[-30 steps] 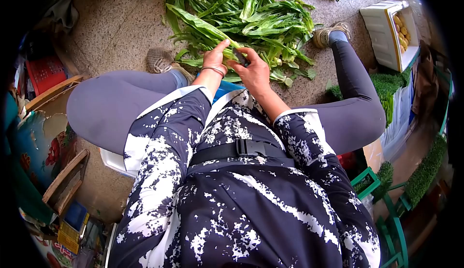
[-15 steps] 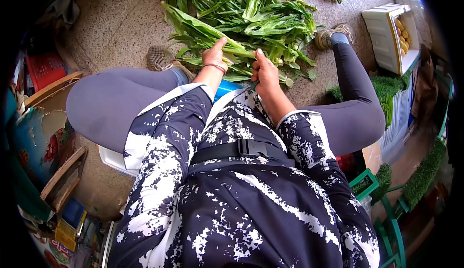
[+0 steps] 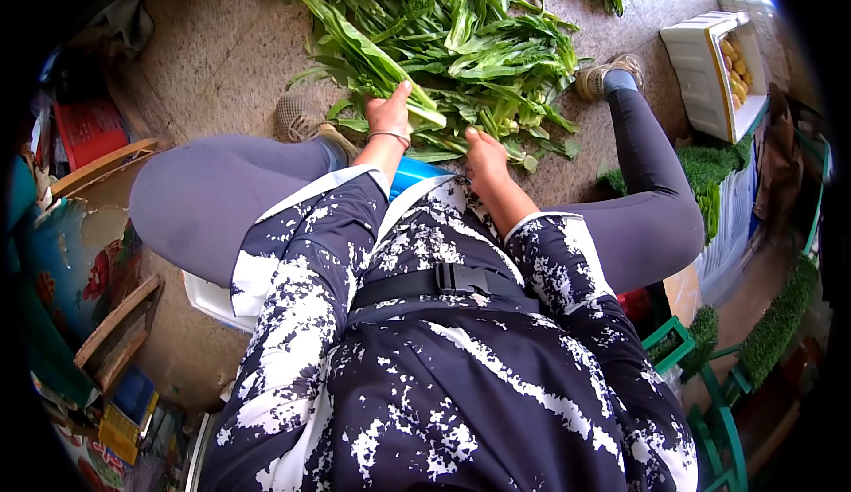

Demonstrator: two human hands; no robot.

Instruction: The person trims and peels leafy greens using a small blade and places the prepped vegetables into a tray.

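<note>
The left hand [image 3: 388, 120] pinches a leafy stalk [image 3: 368, 53]; loosening could drop it among the far greens [image 3: 510, 53]. Right hand [image 3: 486, 157]: hold unclear.

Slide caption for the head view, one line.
Left hand holds a leafy stalk, right hand close by, with greens heaped on the floor.

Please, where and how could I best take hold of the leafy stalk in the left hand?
Probably grip the leafy stalk by its pale, bare stem end, coming from the person's right: this end sticks out past the left hand on that side, while the other end spreads into broad leaves.
</note>
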